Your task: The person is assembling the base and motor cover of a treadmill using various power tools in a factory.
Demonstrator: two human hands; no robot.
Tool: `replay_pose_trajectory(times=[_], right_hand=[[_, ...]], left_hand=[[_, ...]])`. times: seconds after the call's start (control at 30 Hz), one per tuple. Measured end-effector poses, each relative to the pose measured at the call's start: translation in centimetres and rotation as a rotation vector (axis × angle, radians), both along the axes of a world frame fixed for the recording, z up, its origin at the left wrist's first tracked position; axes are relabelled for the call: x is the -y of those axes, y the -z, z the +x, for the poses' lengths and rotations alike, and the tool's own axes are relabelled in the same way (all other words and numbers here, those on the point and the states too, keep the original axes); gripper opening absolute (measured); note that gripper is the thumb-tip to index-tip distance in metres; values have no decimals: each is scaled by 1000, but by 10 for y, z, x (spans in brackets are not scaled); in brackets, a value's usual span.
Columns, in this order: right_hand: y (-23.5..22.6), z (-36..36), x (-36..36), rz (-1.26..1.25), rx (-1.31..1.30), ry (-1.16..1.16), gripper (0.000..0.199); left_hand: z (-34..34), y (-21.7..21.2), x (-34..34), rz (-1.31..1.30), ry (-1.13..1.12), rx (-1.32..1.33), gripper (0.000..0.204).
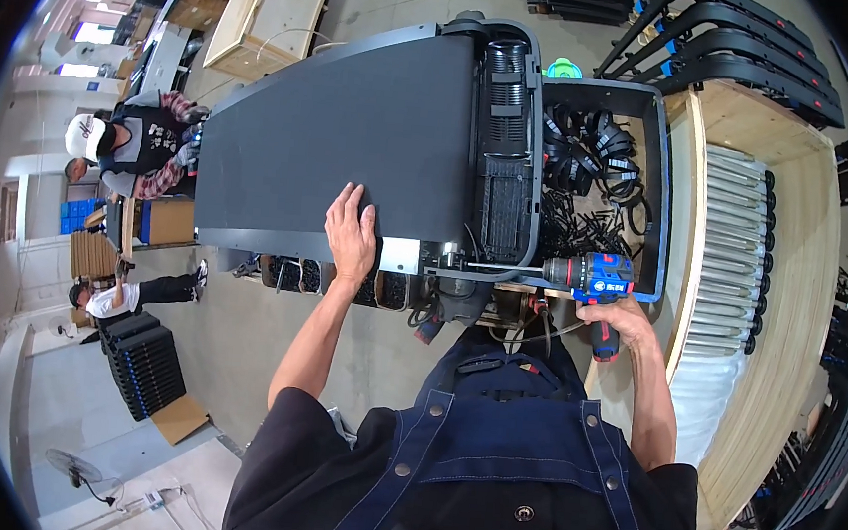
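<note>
My right hand (629, 322) grips a blue and black cordless drill (602, 277) by its handle. The drill lies level, and its long thin bit (508, 267) points left into the near corner of a treadmill frame. Flat on the treadmill's black belt (356, 120) rests my left hand (351, 231), fingers stretched out, beside a silver plate (400, 255) on the near edge. Right of the belt is the open motor bay (507, 122) with a ribbed black part. Whether the bit's tip meets a screw is too small to tell.
A dark bin (661, 184) right of the treadmill holds black belts and bolts. Beyond it stands a wooden crate (812, 266) of metal rollers (729, 249). Small parts boxes (392, 290) sit under the near edge. A co-worker (140, 143) works at the treadmill's left end; another person stands farther off.
</note>
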State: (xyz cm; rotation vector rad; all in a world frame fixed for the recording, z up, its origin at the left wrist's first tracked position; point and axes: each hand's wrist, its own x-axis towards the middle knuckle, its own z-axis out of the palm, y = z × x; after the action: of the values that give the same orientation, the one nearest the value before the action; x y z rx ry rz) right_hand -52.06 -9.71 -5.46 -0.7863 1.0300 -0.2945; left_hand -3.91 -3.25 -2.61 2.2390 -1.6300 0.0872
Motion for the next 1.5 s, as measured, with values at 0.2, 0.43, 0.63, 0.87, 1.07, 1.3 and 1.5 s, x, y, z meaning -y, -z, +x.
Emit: replay_pose_trajectory(times=[0.2,0.43,0.63,0.87,1.07,1.3,1.5], right_hand=[[-3,-11,-1,-57,-57,52,45],[19,-40,-25,-166,88,177,54],[8,-31,-31,-394,-131,823,43],[130,-66,20,-907,-694,819,48],[88,-30,13,-787,-579,760,50],[75,22,-55,-954,-984,681,68],[-25,191,-136,-792,-566,599,35]], left_hand=[[-9,2,4,-19,6,-2,42],[-10,-9,0,-32,-6,7,39],[-1,-3,-8,13,-32,26,42],[-21,-7,17,-67,32,-8,40],[-1,1,-2,-81,-21,-47,39],[21,-8,-14,-101,155,-95,44],[116,-3,-73,63,534,-187,65]])
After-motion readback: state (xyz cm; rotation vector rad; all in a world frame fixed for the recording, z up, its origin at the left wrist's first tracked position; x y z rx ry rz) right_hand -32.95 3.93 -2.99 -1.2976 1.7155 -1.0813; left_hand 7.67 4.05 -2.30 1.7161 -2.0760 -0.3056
